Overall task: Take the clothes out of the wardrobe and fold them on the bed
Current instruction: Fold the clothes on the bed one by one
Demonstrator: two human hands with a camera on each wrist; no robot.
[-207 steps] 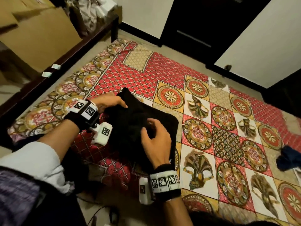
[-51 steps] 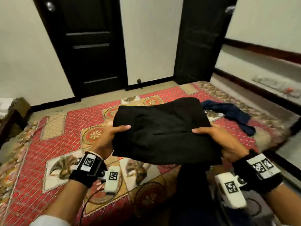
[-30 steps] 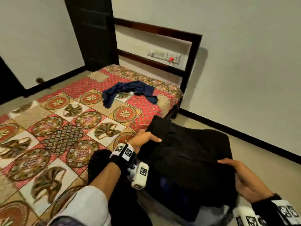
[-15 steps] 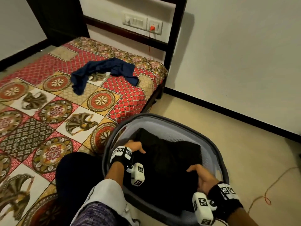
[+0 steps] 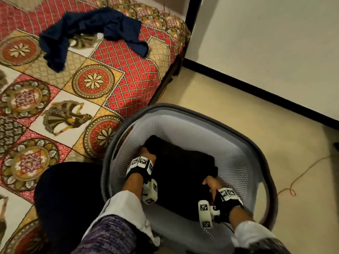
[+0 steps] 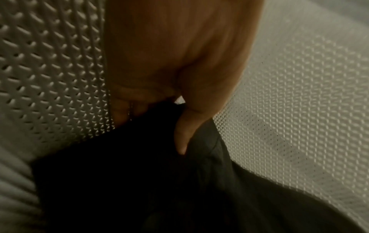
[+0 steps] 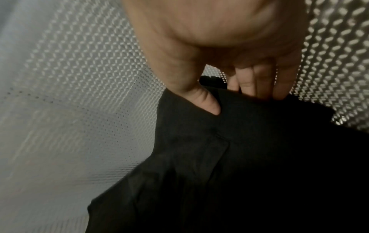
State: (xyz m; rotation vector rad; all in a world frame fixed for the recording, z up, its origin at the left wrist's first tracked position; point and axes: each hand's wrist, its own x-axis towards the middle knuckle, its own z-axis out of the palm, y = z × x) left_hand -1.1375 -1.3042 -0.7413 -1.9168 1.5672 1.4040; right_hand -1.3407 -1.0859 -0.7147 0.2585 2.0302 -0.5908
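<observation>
A folded black garment [image 5: 181,173] lies deep inside a grey mesh laundry basket [image 5: 244,149] on the floor beside the bed. My left hand [image 5: 146,153] grips the garment's left edge [image 6: 139,173], thumb on top and fingers underneath. On the other side my right hand [image 5: 211,184] pinches the right edge [image 7: 239,149], thumb over the cloth and fingers behind it. A crumpled navy garment [image 5: 95,32] lies unfolded on the patterned bedspread [image 5: 102,81].
The basket stands between the bed's corner [image 5: 170,57] and a white wall with a black skirting [image 5: 256,90]. An orange cord [image 5: 300,173] trails over the beige floor at the right. My dark-clad knee [image 5: 66,195] rests on the bed's edge.
I carried the folded black garment off the bed, turned right and lowered it into the basket. Over the last half second both hands sank deeper with it.
</observation>
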